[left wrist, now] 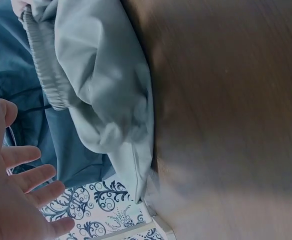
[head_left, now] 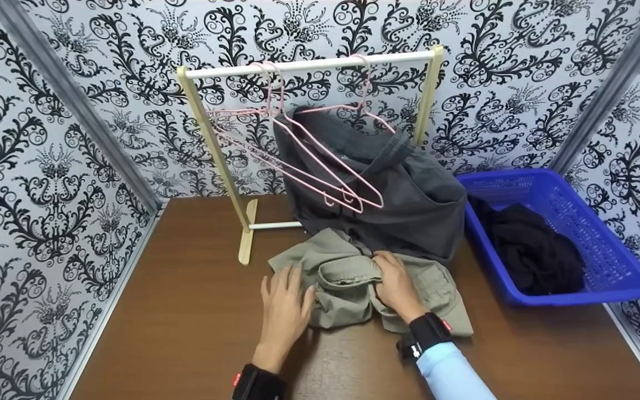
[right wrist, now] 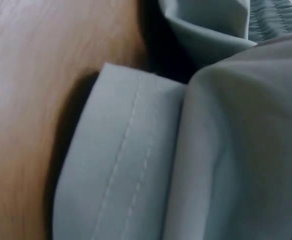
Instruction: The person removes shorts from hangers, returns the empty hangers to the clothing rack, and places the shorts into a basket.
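Note:
Khaki shorts (head_left: 342, 305) with an elastic waistband (head_left: 350, 272) lie bunched on the brown table. My right hand (head_left: 395, 280) grips the waistband at its right end; in the right wrist view a stitched hem (right wrist: 118, 155) fills the middle, and that hand is out of sight. Over the left side of the shorts is my left hand (head_left: 285, 303), fingers spread and holding nothing. The left wrist view shows this hand (left wrist: 16, 185) apart from the cloth. Behind, dark grey shorts (head_left: 409, 222) hang on a pink hanger (head_left: 378, 119), their lower part touching the khaki ones.
A rack with a white rail (head_left: 320, 65) and wooden posts (head_left: 209, 139) stands at the back. Further pink hangers (head_left: 309, 180) hang in front of the grey shorts. To the right, a blue basket (head_left: 614, 239) holds black clothing (head_left: 536, 250). Patterned walls enclose the table.

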### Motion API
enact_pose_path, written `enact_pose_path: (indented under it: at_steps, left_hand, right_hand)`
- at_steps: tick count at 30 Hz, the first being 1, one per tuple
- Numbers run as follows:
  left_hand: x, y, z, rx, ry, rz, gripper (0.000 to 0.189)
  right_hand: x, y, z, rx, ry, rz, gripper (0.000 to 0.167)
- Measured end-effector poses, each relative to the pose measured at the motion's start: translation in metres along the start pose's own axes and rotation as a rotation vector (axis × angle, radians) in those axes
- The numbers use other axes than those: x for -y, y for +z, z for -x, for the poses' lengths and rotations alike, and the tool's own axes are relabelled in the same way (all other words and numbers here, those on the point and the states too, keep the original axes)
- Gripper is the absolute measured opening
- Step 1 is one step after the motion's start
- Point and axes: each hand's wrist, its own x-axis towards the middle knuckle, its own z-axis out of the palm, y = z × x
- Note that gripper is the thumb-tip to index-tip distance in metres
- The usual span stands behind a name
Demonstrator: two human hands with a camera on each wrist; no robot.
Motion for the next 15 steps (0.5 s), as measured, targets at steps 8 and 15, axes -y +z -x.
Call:
enact_pose_path:
  at_steps: [8,15]
  left_hand:
    - [0.000,0.003,0.000,-0.013,0.017,-0.008,0.047]
    - [-0.003,0.003,-0.001,0.005,0.006,-0.008,0.048]
  right_hand:
    - [-0.008,-0.017,0.003,-0.132,-0.037,-0.151,0.063]
    - [-0.016,-0.029,0.006,-0.282,-0.035,-0.241,0.064]
